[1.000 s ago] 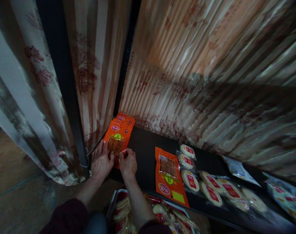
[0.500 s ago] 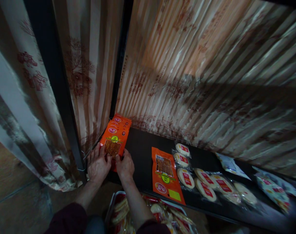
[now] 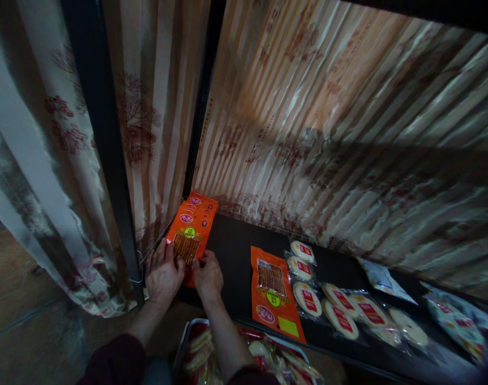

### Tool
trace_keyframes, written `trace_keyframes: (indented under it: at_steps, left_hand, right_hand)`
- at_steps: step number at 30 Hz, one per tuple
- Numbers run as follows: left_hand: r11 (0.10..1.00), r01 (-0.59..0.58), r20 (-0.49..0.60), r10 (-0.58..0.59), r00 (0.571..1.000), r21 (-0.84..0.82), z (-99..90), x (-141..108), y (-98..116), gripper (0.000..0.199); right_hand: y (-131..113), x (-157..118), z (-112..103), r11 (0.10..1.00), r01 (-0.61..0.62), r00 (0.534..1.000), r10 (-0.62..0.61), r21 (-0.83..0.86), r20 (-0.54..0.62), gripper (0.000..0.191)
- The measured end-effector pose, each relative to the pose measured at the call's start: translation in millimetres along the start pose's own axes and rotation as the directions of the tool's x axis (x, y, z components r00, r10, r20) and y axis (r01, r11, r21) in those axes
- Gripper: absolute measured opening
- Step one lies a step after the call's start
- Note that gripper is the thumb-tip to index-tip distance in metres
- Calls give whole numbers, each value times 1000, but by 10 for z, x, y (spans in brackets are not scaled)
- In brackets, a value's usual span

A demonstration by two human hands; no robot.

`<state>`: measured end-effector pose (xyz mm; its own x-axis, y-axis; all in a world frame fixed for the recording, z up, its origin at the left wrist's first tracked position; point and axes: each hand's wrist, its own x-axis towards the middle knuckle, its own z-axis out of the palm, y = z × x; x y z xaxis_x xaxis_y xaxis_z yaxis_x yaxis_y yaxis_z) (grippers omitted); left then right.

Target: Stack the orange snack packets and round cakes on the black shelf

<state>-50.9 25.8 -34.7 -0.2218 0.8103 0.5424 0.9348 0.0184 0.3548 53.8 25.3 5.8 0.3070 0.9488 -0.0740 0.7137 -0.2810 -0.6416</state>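
A stack of orange snack packets (image 3: 190, 233) lies overlapped at the left end of the dark shelf (image 3: 231, 256). The top packet has a clear window with brown strips inside. My left hand (image 3: 164, 275) grips its lower left edge, thumb on top near the window. On the lower right edge, my right hand (image 3: 207, 275) pinches the same packet with thumb and curled fingers. Both hands cover the packet's lower corners. Apart from the stack, a single orange packet (image 3: 274, 291) lies turned the other way round, to the right of my right hand.
Several wrapped round flat cakes (image 3: 307, 298) with red labels lie further right, beside a white-blue packet (image 3: 387, 279) and a colourful bag (image 3: 456, 321). Below the shelf edge stands a tray (image 3: 188, 334) of wrapped food. A dark post (image 3: 103, 133) and printed curtains (image 3: 308, 123) enclose the shelf.
The view has shifted slightly, so everything sits a little lower and to the right. Both hands keep their places on the top orange packet.
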Motion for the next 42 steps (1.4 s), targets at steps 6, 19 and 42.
trace_keyframes:
  at_steps: [6, 19, 42]
  left_hand:
    - [1000, 8, -23, -9, 1000, -16, -3, -5, 3, 37]
    - [999, 23, -6, -23, 1000, 29, -41, -6, 6, 39]
    - [970, -202, -172, 178, 969, -134, -18, -139, -64, 35]
  right_hand:
    - [26, 8, 19, 1000, 10, 1000, -10, 13, -4, 30]
    - [0, 5, -13, 999, -29, 999, 27, 33, 34, 31]
    - [135, -60, 12, 983, 138, 985, -122, 124, -125, 44]
